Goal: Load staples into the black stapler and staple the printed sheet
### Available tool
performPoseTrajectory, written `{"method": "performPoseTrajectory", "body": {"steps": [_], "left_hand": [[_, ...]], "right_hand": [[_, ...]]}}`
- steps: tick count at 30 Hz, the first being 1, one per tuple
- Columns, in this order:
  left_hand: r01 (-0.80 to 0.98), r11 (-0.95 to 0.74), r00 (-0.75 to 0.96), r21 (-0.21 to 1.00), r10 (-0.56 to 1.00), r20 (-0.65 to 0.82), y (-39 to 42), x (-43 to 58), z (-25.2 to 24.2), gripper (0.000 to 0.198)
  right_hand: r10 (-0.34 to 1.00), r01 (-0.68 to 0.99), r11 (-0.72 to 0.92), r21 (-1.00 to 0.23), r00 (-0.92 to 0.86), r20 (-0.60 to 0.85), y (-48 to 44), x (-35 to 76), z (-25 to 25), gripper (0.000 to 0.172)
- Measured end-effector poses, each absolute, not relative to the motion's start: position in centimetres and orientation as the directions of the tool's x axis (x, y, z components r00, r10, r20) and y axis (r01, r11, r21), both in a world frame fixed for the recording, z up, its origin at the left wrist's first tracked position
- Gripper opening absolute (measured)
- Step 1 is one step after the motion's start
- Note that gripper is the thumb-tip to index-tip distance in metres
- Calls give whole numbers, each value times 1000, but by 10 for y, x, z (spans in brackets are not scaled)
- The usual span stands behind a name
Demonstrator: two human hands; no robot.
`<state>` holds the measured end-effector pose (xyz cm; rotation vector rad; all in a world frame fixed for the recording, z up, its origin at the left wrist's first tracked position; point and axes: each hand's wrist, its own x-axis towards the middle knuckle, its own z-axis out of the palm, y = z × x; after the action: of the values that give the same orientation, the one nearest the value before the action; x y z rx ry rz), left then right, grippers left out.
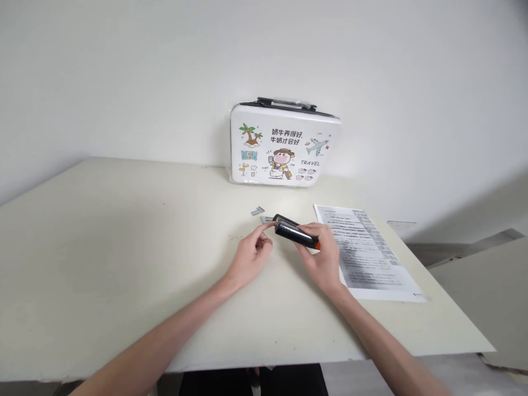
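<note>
My right hand (324, 256) is closed around a black stapler (295, 234) with an orange part near its back end, held above the table. The stapler's two long halves lie slightly apart at the front. My left hand (251, 256) is at its front end, with the index fingertip touching it. The other fingers of that hand are loosely curled, and I see nothing held in them. Short grey strips of staples (258, 210) lie on the table just beyond. Another grey strip (266, 219) shows beside the stapler's tip, partly hidden by my finger.
A white case (284, 146) with cartoon prints and a black handle stands against the wall. To the right, a printed sheet of paper (367, 253) lies on the pale table (124, 264). The table's right edge slants past the paper.
</note>
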<state>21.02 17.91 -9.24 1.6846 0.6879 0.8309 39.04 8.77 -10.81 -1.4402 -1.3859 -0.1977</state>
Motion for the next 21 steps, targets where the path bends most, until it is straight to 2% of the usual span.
{"method": "performPoseTrajectory", "body": {"steps": [3, 6, 12, 16, 21], "left_hand": [[-7, -80, 505, 997, 860, 73, 181, 211, -91, 31], [-122, 168, 499, 978, 862, -85, 186, 210, -86, 22], [-412, 539, 536, 734, 795, -284, 200, 208, -81, 22], [-534, 614, 520, 581, 780, -348, 206, 205, -81, 15], [-586, 622, 527, 519, 779, -339, 206, 203, -83, 20]], "right_hand": [[677, 706, 148, -692, 438, 592, 88, 390, -107, 19], [739, 608, 75, -791, 498, 453, 88, 391, -106, 31], [819, 496, 43, -867, 480, 315, 93, 392, -109, 42], [862, 486, 48, -873, 422, 282, 105, 390, -111, 42], [889, 553, 100, -827, 323, 324, 133, 384, -114, 38]]}}
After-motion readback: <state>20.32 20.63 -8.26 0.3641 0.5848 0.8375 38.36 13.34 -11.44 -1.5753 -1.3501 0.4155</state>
